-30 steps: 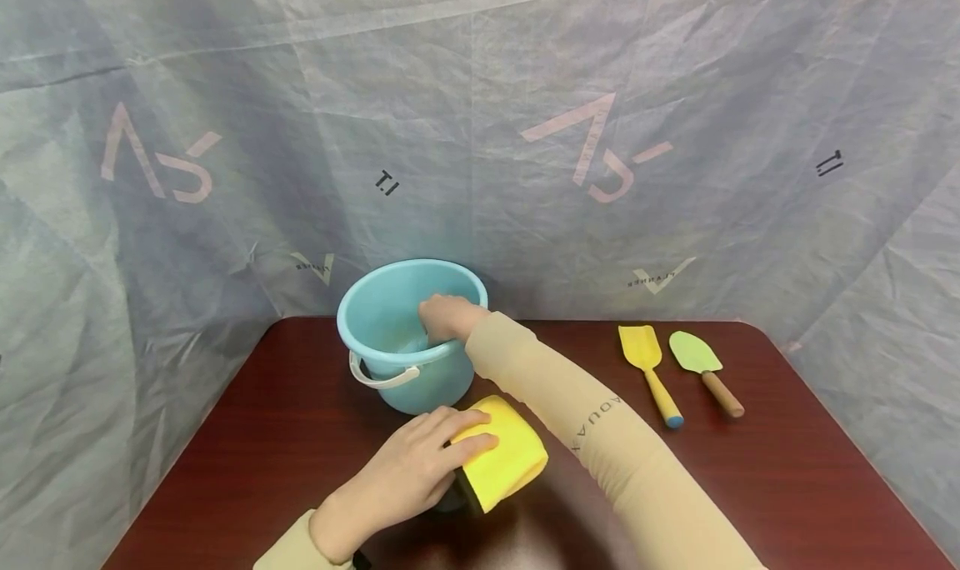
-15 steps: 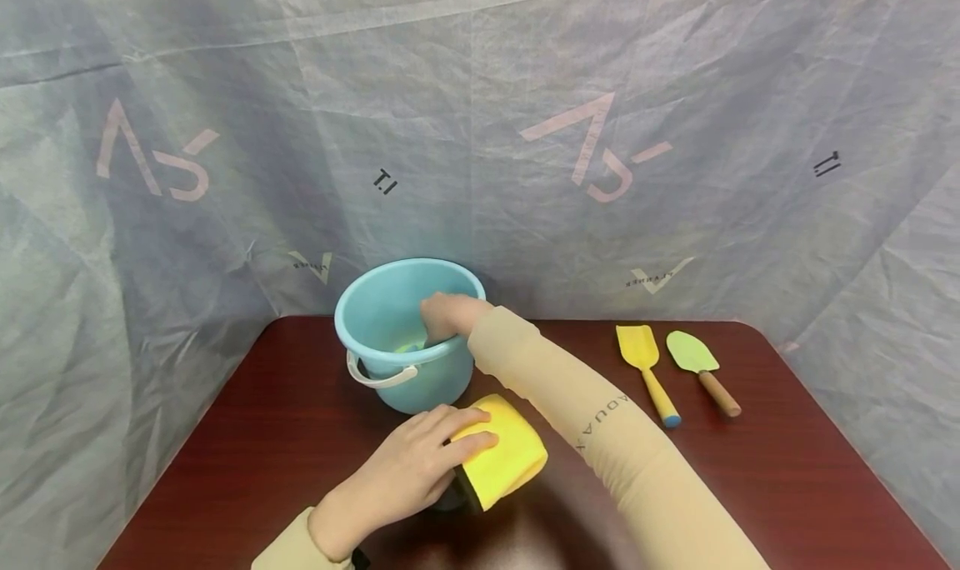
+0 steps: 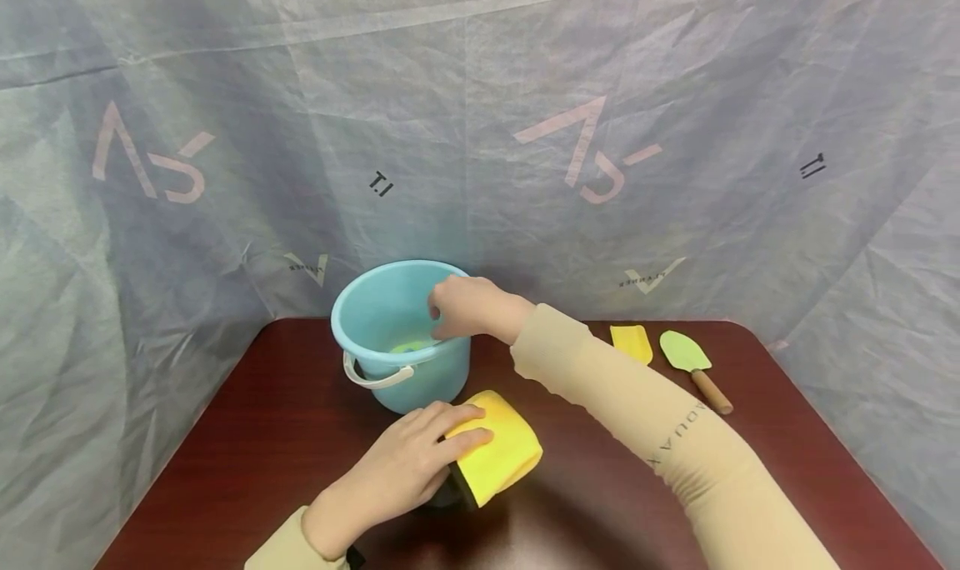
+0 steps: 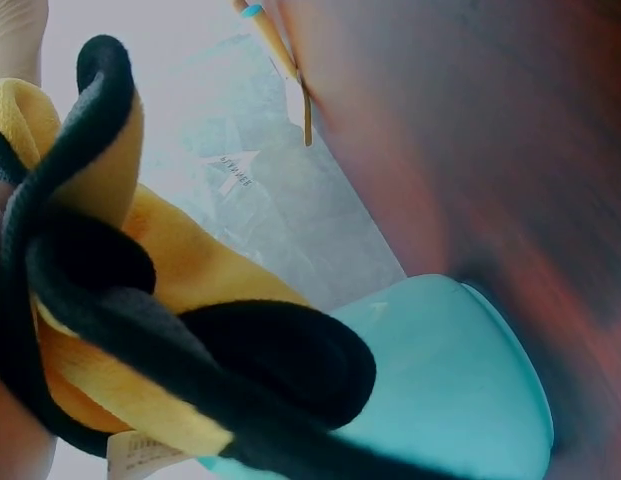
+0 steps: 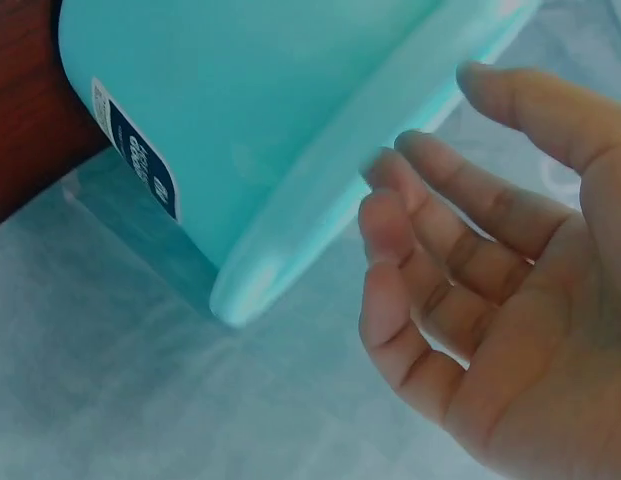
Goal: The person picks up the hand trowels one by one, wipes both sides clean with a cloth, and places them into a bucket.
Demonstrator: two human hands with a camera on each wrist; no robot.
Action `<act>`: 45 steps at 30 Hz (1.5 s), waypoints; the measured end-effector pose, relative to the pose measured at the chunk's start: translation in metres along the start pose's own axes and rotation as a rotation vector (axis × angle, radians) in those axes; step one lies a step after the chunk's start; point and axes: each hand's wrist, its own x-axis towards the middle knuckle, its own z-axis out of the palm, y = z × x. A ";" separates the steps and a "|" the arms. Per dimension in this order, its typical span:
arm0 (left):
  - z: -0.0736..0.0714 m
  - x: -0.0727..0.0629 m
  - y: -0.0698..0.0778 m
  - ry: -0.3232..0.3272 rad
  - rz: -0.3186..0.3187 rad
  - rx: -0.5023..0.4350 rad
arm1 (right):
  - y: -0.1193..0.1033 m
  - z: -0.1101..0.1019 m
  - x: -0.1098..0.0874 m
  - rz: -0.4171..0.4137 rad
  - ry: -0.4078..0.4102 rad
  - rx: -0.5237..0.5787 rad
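Note:
My left hand (image 3: 401, 462) grips a folded yellow cloth (image 3: 501, 449) with a black side, fingers over its top. Up close in the left wrist view, the yellow and black cloth (image 4: 215, 262) shows curled folds and a white tag (image 4: 145, 455). Behind it stands a light blue bucket (image 3: 423, 382) with a white handle (image 3: 378, 380). Over the bucket's right rim is my right hand (image 3: 476, 306), its fingers loosely bent and nothing in them, as the right wrist view of the hand (image 5: 490, 270) confirms. Something greenish (image 3: 408, 347) lies low inside the bucket.
To the right on the dark red table (image 3: 247, 437) lie a yellow scoop (image 3: 632, 342), partly behind the right sleeve, and a green trowel (image 3: 685, 352) with a wooden handle. A grey printed sheet (image 3: 420, 120) hangs behind the table.
My right hand has risen out of the bucket and shifted right, and its sleeve now covers the scoop's handle. The greenish thing has come into sight inside the bucket. My left hand stays on the cloth.

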 end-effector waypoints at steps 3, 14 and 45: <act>0.000 0.001 -0.002 0.000 -0.002 -0.007 | 0.004 -0.006 -0.015 0.023 0.049 -0.013; 0.001 0.003 -0.006 0.044 0.022 0.011 | 0.043 0.002 -0.078 0.060 0.281 -0.018; -0.002 0.000 -0.010 0.069 0.015 0.050 | 0.166 0.110 -0.189 0.421 0.371 0.252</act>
